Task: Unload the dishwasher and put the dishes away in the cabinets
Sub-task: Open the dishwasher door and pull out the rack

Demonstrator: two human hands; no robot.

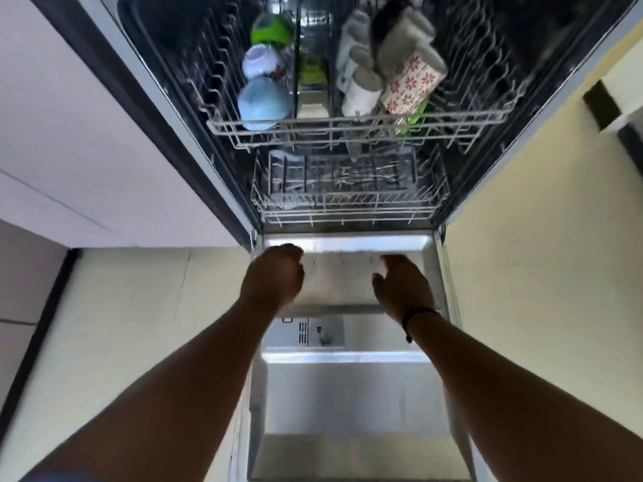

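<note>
Hands reach over the lowered dishwasher door (348, 394): left hand (273, 276) curled shut on nothing, right hand (403, 290) loosely open. Upper rack (348, 125) holds two blue bowls (261, 102), one floral mug (412, 83), perhaps four blurred pale cups (360, 88). One cutlery basket (342, 175) sits below.

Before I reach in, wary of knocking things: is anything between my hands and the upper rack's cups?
Nothing visible blocks either hand; the floral mug and blue cup sit at the upper rack's front.

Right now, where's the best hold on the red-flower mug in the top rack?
Probably the flower mug's patterned body, coming from the front right. It lies tilted with its near end at the upper rack's front rail; white cups crowd its left. No handle shows. Both hands, left and right, are empty.
</note>
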